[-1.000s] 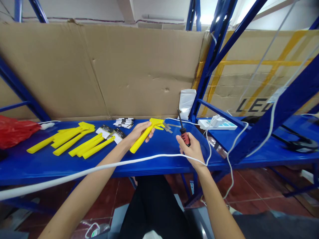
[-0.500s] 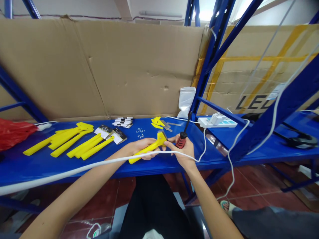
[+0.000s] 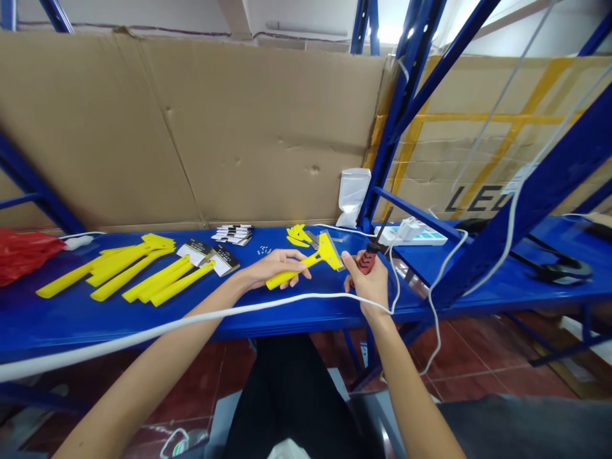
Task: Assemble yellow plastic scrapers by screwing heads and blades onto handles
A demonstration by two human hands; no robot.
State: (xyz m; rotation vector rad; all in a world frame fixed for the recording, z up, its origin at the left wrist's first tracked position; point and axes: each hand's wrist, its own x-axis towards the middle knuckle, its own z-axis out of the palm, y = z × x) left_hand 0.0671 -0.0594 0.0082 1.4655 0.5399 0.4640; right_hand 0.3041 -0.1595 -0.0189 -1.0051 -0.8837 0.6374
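Observation:
My left hand (image 3: 277, 268) is closed around the handle of a yellow scraper (image 3: 313, 258), whose wide head points right and carries a metal blade at its edge. In my right hand (image 3: 370, 284) is a screwdriver (image 3: 368, 260) with a red and black grip, its shaft slanting up and away. My right thumb is close to the blade edge; whether it touches I cannot tell. Behind the scraper lie small yellow plastic pieces (image 3: 297, 234) and some metal blades. Tiny screws (image 3: 264, 250) are scattered beyond my left hand, which partly hides them.
Several yellow scraper handles (image 3: 122, 261) and carded scrapers (image 3: 174, 279) lie at left, near stacked cards (image 3: 233, 234). A white cable (image 3: 229, 312) crosses in front of my hands. At right are a power strip (image 3: 425, 234) and a blue rack post (image 3: 399, 121).
The scraper has turned so its head faces right, showing its broad side. My right hand has moved right, away from the head, and the screwdriver tilts more to the right.

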